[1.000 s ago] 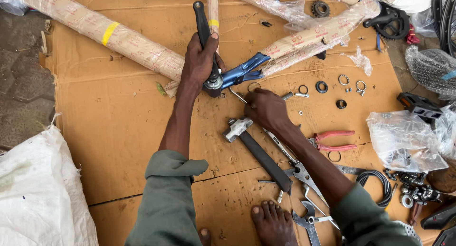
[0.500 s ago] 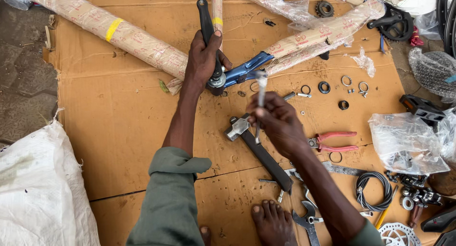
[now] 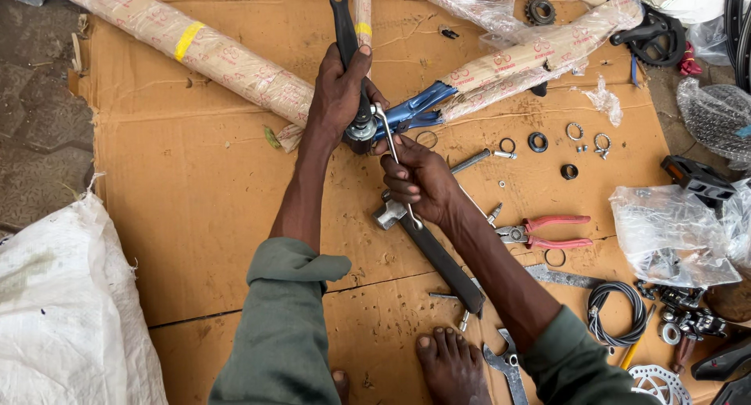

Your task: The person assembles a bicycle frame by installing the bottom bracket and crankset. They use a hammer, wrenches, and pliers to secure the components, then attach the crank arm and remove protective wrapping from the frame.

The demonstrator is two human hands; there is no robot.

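My left hand [image 3: 338, 96] grips a black crank arm [image 3: 344, 25] fitted at the bottom bracket of a bicycle frame [image 3: 235, 61] whose tubes are wrapped in brown paper. A blue part of the frame [image 3: 415, 108] shows beside the hand. My right hand [image 3: 418, 178] holds a slim metal wrench [image 3: 391, 151] upright, with its upper end at the crank's hub [image 3: 362, 129]. Both hands work over a sheet of cardboard [image 3: 195, 201]. A hammer with a black handle [image 3: 442, 260] lies just below my right hand.
Red-handled pliers [image 3: 547, 231], washers and rings [image 3: 540, 143], a coiled cable [image 3: 618, 315], clear plastic bags [image 3: 673, 233] and black bicycle parts [image 3: 696, 178] lie to the right. A white sack [image 3: 62, 311] sits at the left. My bare foot [image 3: 450, 366] rests near a spanner [image 3: 508, 370].
My right hand picked the slim wrench up off the cardboard, raised it and brought its end to the crank's hub. My left hand stayed on the crank arm.
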